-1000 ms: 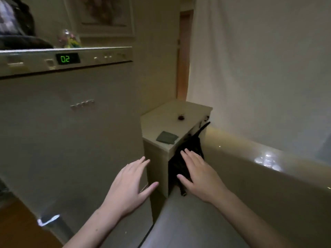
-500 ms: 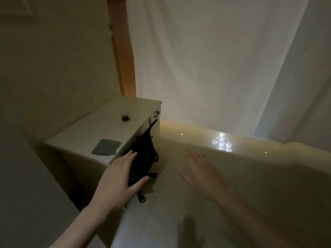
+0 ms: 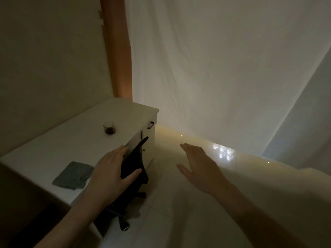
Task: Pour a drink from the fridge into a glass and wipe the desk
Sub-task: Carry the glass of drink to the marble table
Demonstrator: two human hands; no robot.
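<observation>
A small glass with dark drink in its bottom stands on the white desk. Nearer to me on the desk lies a folded grey cloth. My left hand hovers open over the desk's right edge, between the cloth and a black office chair. My right hand is held out open over the floor to the right of the desk, empty. The fridge is out of view.
A black office chair is tucked against the desk's right side, its wheels on the glossy pale floor. A white curtain hangs behind, a wooden door frame at the corner. The room is dim.
My view has swung right, away from the fridge, and closer to the desk. Both hands stay open and empty; the left one now reaches over the desk edge.
</observation>
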